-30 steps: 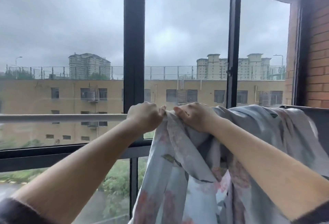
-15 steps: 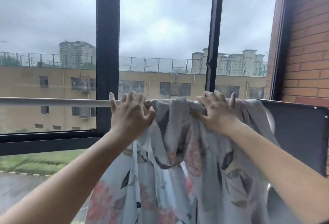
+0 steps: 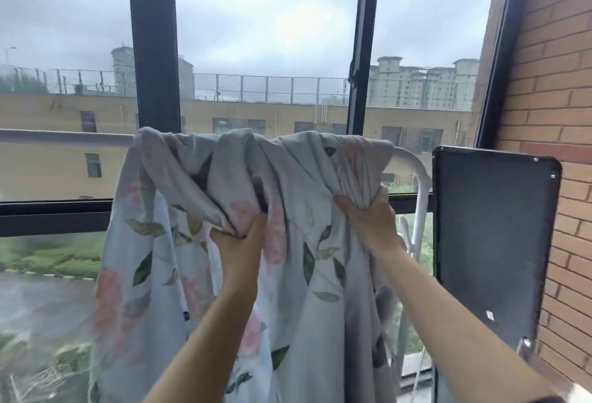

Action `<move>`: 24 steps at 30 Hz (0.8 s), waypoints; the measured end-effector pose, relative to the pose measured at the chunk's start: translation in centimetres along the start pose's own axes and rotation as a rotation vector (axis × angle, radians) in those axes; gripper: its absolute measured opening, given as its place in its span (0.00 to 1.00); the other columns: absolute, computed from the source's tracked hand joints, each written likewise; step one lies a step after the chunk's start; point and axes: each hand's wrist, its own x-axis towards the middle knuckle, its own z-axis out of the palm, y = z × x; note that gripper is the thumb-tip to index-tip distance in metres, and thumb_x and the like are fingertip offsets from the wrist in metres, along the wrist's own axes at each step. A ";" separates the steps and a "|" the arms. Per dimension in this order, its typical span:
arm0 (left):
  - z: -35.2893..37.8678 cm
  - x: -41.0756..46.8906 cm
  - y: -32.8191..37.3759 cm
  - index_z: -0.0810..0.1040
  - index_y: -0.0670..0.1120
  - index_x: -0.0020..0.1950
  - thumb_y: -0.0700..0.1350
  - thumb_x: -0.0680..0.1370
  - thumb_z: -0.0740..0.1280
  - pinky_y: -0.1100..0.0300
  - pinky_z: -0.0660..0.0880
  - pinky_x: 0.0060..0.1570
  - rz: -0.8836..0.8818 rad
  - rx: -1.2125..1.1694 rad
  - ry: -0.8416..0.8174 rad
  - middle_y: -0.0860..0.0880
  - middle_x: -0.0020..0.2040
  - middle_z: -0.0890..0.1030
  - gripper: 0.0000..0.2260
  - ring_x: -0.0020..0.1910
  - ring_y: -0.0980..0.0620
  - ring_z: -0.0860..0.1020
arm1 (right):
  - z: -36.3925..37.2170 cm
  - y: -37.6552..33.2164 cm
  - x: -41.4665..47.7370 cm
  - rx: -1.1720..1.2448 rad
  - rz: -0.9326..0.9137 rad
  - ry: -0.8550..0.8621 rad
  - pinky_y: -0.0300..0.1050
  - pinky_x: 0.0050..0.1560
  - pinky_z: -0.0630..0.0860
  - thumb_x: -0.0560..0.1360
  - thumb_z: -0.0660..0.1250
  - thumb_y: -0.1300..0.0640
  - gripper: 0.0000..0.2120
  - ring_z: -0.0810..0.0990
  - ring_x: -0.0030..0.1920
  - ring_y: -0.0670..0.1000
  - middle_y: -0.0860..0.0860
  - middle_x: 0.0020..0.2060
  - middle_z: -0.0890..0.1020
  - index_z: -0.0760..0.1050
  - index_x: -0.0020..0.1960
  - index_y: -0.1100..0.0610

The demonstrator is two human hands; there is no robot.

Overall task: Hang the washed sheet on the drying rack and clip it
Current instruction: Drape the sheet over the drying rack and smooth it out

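Observation:
A pale grey sheet (image 3: 153, 242) printed with pink flowers and green leaves hangs bunched over the white top bar of the drying rack (image 3: 64, 137). My left hand (image 3: 238, 244) grips a fold of the sheet below the bar, near the middle. My right hand (image 3: 373, 220) grips another bunch of the cloth further right, close to the rack's curved white corner (image 3: 419, 178). No clips are in view.
A big window with black frame posts (image 3: 153, 40) stands right behind the rack. A dark flat panel (image 3: 490, 242) is mounted on the brick wall (image 3: 551, 98) at the right, just beside the rack's end.
Both hands have come down from the top of the bar and now clutch the hanging cloth below it. The sheet is spread wider along the bar than before.

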 end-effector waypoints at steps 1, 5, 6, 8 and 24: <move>0.6 -0.1 -0.5 0.69 0.48 0.67 0.58 0.65 0.74 0.46 0.74 0.60 -0.070 -0.008 -0.056 0.50 0.59 0.79 0.35 0.57 0.50 0.78 | 0.3 0.4 -0.3 0.048 -0.006 -0.019 0.43 0.50 0.75 0.71 0.71 0.44 0.29 0.79 0.55 0.56 0.52 0.53 0.79 0.68 0.66 0.57; 2.9 -1.4 -2.1 0.77 0.45 0.60 0.60 0.64 0.77 0.55 0.78 0.55 -0.116 0.123 -0.308 0.47 0.56 0.82 0.30 0.53 0.51 0.81 | 1.5 2.3 -2.5 0.019 -0.131 0.038 0.34 0.31 0.69 0.78 0.65 0.51 0.14 0.77 0.38 0.52 0.51 0.38 0.79 0.75 0.53 0.62; 3.4 -1.6 -2.6 0.78 0.44 0.59 0.52 0.69 0.76 0.59 0.79 0.51 -0.079 0.133 -0.341 0.47 0.54 0.83 0.23 0.51 0.52 0.82 | 1.7 2.8 -3.0 0.029 -0.139 0.055 0.34 0.29 0.68 0.79 0.63 0.52 0.12 0.77 0.35 0.52 0.50 0.35 0.78 0.75 0.50 0.62; 3.8 -1.7 -3.3 0.79 0.41 0.54 0.43 0.73 0.73 0.63 0.78 0.43 -0.061 0.165 -0.293 0.47 0.47 0.83 0.12 0.46 0.52 0.82 | 1.8 4.0 -4.0 0.060 -0.152 0.084 0.32 0.26 0.68 0.79 0.62 0.54 0.11 0.75 0.30 0.49 0.48 0.31 0.76 0.74 0.47 0.62; -6.4 -3.2 -14.7 0.80 0.40 0.47 0.48 0.76 0.68 0.57 0.72 0.38 -0.296 0.688 -0.062 0.44 0.41 0.81 0.11 0.41 0.45 0.79 | 5.4 18.6 -15.7 -0.071 0.152 -0.221 0.52 0.37 0.73 0.73 0.54 0.32 0.33 0.79 0.39 0.58 0.57 0.36 0.81 0.78 0.46 0.62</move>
